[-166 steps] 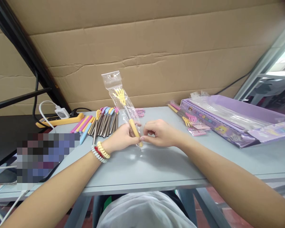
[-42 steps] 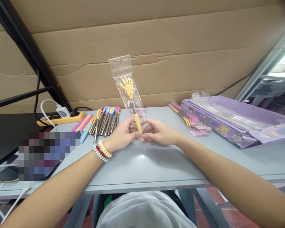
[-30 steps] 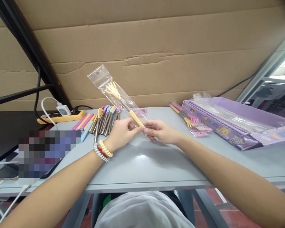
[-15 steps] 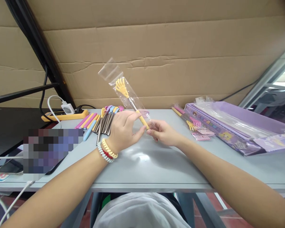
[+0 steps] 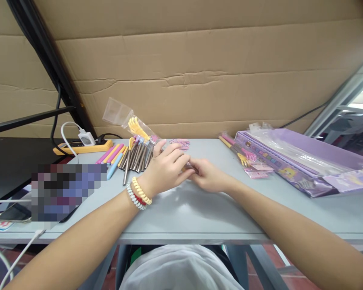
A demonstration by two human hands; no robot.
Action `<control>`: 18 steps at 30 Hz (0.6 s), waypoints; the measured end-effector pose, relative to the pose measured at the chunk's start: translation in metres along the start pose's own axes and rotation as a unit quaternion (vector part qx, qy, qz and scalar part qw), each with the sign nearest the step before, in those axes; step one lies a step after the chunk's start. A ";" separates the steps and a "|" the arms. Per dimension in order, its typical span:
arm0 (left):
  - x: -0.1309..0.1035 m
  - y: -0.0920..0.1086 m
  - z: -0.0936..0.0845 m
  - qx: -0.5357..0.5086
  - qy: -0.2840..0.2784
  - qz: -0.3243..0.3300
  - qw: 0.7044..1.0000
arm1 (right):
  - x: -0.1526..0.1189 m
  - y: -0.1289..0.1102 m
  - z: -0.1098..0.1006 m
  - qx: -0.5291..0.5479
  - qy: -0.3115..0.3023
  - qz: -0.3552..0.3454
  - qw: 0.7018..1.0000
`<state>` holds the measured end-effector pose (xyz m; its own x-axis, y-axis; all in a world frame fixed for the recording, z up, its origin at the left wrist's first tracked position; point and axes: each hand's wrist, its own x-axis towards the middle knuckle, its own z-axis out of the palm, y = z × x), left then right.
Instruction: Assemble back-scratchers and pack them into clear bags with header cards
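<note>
A yellow back scratcher (image 5: 138,128) with a hand-shaped head lies inside a clear plastic bag (image 5: 116,113), tilted up to the left. My left hand (image 5: 169,165) is wrapped over its handle, covering most of it. At the lower end my right hand (image 5: 207,174) pinches the bag and handle end with closed fingers. Behind my left hand lies a pile of unbagged back scratchers (image 5: 139,155) with metal rods and coloured heads. Coloured handle tubes (image 5: 112,154) lie left of them. Small pink cards (image 5: 181,143) rest on the table behind my hands.
Bagged back scratchers (image 5: 242,155) lie on the right beside a purple display box (image 5: 282,161) holding clear bags. A yellow power strip (image 5: 84,148) with a white charger stands at the back left. A blurred-out screen (image 5: 69,193) and a phone (image 5: 13,212) are at the left edge.
The bagged back scratcher has tipped lower and to the left. My left hand has closed further around its handle, and my right fingers have tightened at its lower end.
</note>
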<state>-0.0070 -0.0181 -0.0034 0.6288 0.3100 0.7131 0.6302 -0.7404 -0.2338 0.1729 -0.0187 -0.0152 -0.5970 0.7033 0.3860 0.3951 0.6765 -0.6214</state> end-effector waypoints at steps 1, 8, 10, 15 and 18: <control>0.001 -0.001 0.000 -0.002 -0.017 0.000 1.000 | 0.000 0.000 0.000 -0.001 -0.010 0.005 1.000; 0.002 -0.006 0.001 0.027 -0.049 -0.026 0.998 | -0.001 0.001 0.001 0.084 -0.032 0.053 0.995; 0.001 -0.006 0.000 0.018 -0.057 -0.057 0.997 | -0.001 0.001 0.000 0.146 -0.014 0.064 0.987; 0.000 -0.003 -0.004 -0.032 -0.104 -0.135 0.985 | -0.002 0.003 -0.005 0.235 -0.001 0.102 0.966; 0.003 -0.001 -0.007 -0.058 -0.156 -0.151 0.974 | -0.001 0.006 -0.005 0.263 -0.006 0.109 0.959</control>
<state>-0.0088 -0.0210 0.0036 0.5425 0.6771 0.4973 0.7635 -0.6443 0.0442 0.1797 -0.0146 -0.0155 -0.5490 0.8111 0.2018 0.1072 0.3078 -0.9454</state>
